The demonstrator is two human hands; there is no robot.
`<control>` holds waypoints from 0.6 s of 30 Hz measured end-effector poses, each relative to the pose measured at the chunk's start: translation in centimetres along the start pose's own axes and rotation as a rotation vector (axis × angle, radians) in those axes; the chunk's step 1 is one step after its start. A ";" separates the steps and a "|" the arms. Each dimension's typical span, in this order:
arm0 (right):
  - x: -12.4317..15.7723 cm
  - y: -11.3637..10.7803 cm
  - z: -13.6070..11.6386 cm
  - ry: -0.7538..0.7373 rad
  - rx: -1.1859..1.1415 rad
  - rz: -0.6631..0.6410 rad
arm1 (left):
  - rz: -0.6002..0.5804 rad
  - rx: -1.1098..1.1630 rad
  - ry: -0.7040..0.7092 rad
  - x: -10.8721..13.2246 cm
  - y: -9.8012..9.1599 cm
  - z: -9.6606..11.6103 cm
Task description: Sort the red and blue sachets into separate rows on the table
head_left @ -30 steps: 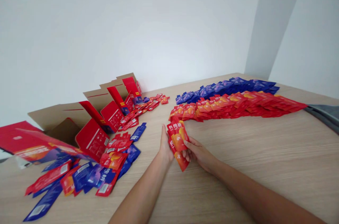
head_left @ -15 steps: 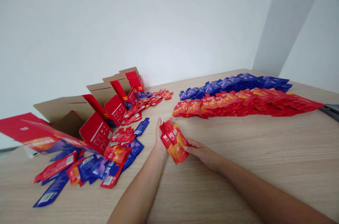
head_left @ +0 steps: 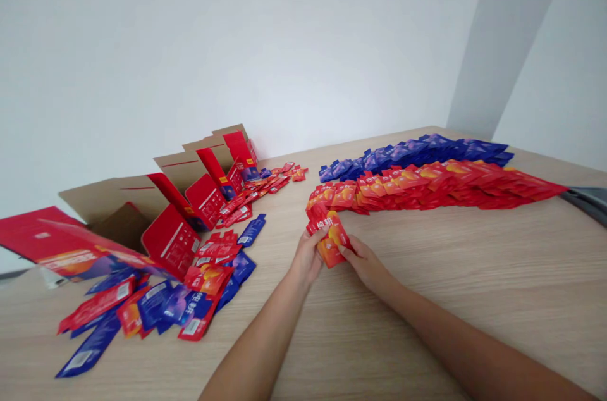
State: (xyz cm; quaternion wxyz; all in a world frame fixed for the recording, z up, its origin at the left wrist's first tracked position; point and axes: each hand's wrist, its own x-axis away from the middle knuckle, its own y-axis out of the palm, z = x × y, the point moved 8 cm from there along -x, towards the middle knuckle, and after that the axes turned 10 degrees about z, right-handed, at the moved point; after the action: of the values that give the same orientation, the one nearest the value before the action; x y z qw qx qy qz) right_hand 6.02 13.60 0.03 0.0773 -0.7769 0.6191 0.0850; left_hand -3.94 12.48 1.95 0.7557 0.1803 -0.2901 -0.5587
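Note:
Both my hands grip a small stack of red-and-orange pouches (head_left: 332, 238) just above the table, before the near end of the red row. My left hand (head_left: 309, 255) is closed on their left side, thumb across the front. At the lower right edge, my right hand (head_left: 365, 262) pinches them between thumb and fingers. White characters show on the front pouch. How many pouches are in the stack I cannot tell. Just beyond lies a long overlapping row of red pouches (head_left: 441, 183), with a row of blue pouches (head_left: 417, 151) behind it.
Several open red cartons (head_left: 171, 240) with raised brown flaps stand along the left. Loose red and blue pouches (head_left: 156, 303) lie in front of them, and a further heap of red pouches (head_left: 237, 205) sits farther back. A dark object (head_left: 588, 202) lies at the right edge.
The left hand has gone from lying open under the pouches to closing around their side, thumb in front. The stack has moved slightly right and away from me.

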 end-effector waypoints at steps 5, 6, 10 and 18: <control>0.3 0.3 1.2 0.156 -0.079 0.057 | 0.117 -0.014 0.129 -0.3 -1.5 0.6; 0.5 0.7 1.4 0.210 -0.136 0.028 | 0.118 -0.014 0.129 -0.3 -1.6 0.7; 1.5 2.8 1.4 0.318 -0.248 -0.212 | 0.103 -0.023 0.117 0.0 -1.6 0.8; 1.4 3.0 0.7 0.313 -0.257 -0.231 | 0.122 -0.066 0.136 -0.4 -1.8 0.8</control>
State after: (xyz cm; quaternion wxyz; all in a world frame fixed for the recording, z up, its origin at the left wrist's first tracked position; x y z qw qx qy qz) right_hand 3.36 11.73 -1.00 -0.1102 -0.8496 0.5148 0.0321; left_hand -5.87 12.30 1.38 0.8118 0.1751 -0.2300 -0.5075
